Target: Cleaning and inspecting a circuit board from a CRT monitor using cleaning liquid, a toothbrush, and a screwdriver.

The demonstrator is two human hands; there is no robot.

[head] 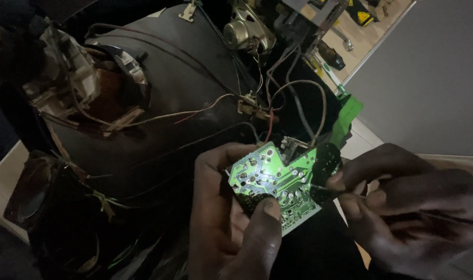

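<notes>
A small green circuit board (275, 181), wired to the opened old television (159, 93) behind, is gripped solder-side up by the left hand (231, 218). A thin probe (324, 187) is pinched in the right hand (402, 207), its tip touching the board. Work seems underway; the dim surroundings are hard to make out.

Wires (293, 98) crowd above; right side seems open.

Bright green board (275, 179) dotted with silver solder points. Dark grey-black tube (159, 93) behind. Red, white and grey wires (278, 103). Green plastic piece (348, 116) right. Silver speaker (244, 31) far.
</notes>
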